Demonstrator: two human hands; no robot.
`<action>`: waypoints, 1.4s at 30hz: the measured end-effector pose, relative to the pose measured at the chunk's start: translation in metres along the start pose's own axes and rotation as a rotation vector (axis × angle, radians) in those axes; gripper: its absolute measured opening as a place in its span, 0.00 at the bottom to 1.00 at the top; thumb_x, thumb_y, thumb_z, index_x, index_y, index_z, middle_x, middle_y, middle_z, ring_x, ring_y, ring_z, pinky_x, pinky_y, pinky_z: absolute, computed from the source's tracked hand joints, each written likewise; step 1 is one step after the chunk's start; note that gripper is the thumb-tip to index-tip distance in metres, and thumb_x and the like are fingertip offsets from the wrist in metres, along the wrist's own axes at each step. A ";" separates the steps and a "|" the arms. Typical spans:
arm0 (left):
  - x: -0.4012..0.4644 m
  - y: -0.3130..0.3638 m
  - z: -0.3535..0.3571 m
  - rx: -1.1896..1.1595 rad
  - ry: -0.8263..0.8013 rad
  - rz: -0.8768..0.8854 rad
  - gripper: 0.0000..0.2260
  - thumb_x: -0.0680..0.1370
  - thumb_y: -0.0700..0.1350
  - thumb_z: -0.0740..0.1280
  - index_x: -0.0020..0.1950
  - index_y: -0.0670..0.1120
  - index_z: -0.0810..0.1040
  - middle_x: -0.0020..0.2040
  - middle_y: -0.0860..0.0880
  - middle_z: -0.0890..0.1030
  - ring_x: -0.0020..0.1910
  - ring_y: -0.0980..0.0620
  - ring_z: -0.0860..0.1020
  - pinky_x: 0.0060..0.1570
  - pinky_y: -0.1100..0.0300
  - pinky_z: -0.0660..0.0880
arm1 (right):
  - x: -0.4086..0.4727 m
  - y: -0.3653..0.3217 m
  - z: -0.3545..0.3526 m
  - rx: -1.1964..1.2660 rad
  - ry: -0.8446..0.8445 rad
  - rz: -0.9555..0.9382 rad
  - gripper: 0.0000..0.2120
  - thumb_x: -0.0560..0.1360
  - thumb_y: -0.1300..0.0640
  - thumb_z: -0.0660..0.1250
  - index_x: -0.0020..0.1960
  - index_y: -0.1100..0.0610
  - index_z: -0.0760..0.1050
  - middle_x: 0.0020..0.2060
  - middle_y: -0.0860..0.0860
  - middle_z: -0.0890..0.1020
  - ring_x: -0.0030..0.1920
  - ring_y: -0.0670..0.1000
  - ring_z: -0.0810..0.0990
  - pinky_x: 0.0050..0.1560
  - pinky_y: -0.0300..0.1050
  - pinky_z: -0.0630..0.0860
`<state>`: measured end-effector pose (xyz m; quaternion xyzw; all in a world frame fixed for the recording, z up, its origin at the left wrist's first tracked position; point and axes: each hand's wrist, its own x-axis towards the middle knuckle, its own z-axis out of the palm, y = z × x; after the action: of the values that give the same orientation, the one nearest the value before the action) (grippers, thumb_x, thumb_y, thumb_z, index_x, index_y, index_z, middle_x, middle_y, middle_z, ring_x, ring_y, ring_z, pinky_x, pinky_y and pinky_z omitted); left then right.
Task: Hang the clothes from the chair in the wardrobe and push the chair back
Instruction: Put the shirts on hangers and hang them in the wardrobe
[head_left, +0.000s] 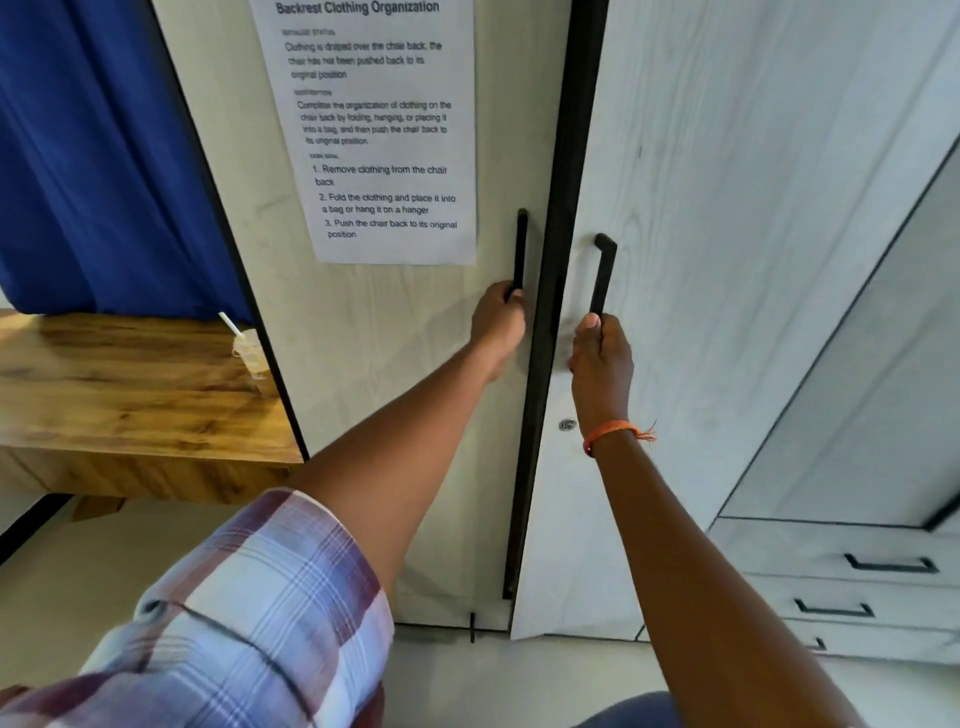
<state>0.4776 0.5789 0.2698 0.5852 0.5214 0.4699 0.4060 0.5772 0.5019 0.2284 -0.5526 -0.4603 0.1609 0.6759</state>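
I face a pale wood-grain wardrobe with two doors. My left hand grips the lower end of the black bar handle on the left door. My right hand, an orange thread around its wrist, grips the black handle on the right door. The right door stands slightly ajar, and a dark gap runs between the two doors. The inside of the wardrobe is hidden. No chair and no clothes are in view.
A printed instruction sheet is taped to the left door. A wooden desk with a plastic cup and straw stands at the left below a blue curtain. Drawers with black handles sit at the lower right.
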 end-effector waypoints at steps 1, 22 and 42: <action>0.001 0.001 -0.002 -0.003 -0.004 -0.006 0.14 0.83 0.48 0.57 0.62 0.46 0.77 0.57 0.41 0.81 0.57 0.38 0.79 0.56 0.46 0.77 | -0.002 -0.002 -0.005 0.003 -0.019 -0.001 0.17 0.83 0.45 0.54 0.44 0.57 0.70 0.35 0.50 0.72 0.36 0.50 0.70 0.39 0.53 0.73; -0.112 -0.018 -0.090 -0.011 -0.183 0.234 0.09 0.83 0.45 0.58 0.50 0.45 0.77 0.43 0.48 0.80 0.45 0.42 0.81 0.50 0.45 0.79 | -0.032 -0.019 0.003 -0.098 0.186 0.018 0.10 0.83 0.51 0.54 0.50 0.54 0.70 0.40 0.51 0.75 0.40 0.50 0.73 0.47 0.52 0.76; -0.149 -0.085 -0.191 0.056 -0.043 -0.041 0.10 0.81 0.35 0.61 0.49 0.46 0.80 0.47 0.47 0.83 0.39 0.50 0.82 0.44 0.55 0.82 | -0.101 -0.020 0.079 -0.230 0.233 -0.069 0.22 0.78 0.60 0.58 0.71 0.62 0.70 0.59 0.62 0.71 0.54 0.56 0.67 0.62 0.47 0.63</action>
<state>0.2704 0.4390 0.2121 0.5955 0.5375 0.4340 0.4100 0.4557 0.4692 0.1984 -0.6250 -0.4131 0.0188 0.6621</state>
